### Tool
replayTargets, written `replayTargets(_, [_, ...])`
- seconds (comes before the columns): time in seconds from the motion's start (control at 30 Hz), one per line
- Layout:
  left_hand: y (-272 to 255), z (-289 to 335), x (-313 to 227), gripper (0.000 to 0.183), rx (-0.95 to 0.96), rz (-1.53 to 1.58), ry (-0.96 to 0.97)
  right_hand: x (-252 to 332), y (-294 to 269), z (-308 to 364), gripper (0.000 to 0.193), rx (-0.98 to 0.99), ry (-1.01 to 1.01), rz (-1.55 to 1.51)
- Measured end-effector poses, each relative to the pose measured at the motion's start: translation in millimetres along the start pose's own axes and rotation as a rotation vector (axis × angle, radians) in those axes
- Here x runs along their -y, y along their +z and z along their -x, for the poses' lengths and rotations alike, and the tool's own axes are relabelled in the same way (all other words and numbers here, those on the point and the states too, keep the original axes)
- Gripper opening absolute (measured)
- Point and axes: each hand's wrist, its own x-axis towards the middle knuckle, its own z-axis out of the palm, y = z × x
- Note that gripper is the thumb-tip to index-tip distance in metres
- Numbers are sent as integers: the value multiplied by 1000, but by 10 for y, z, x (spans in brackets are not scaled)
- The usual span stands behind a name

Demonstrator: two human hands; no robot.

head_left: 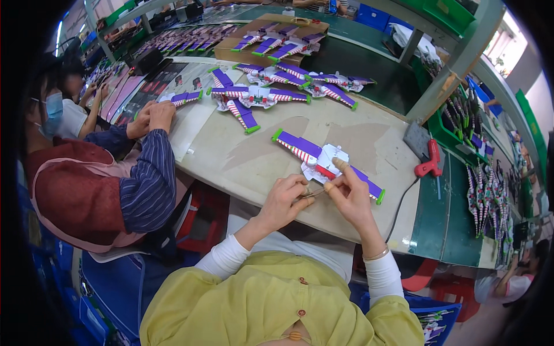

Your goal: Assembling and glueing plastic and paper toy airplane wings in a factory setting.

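On the table in front of me lies a toy wing assembly [334,157] with a white middle, purple wings, red-and-white stripes and green tips. At its near edge my left hand [284,199] is closed in a pinch on thin wires [314,192]. My right hand [353,197] pinches at the other end of these wires, close against the toy's near side. Tan covers sit on some of my fingertips. What exactly lies between the right fingertips is partly hidden.
Several similar wing assemblies [257,97] lie farther back, with more on a cardboard box [231,49]. A red glue gun [428,161] stands at the right, its cable running along the table edge. A co-worker's hands [156,117] work on another wing at the left. A metal post [461,63] rises at the right.
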Motion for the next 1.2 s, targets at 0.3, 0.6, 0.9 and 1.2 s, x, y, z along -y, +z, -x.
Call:
replayTargets(0.3, [129,-101,-130,12,110,650,-370,-105,305,214,59,-249,-135,328])
replayTargets(0.6, [155,-231,-139,19,91,591,-353,-48,-129,204,44,-59,-25,-25])
replayTargets(0.9, [170,-236,-175,39,18,517,-327,-186,-173,-77,9,193,95,-175])
replayTargets(1.2, [261,-190,-156,16,-275,41,-14,-115,-157,-107,6,234,185,-413])
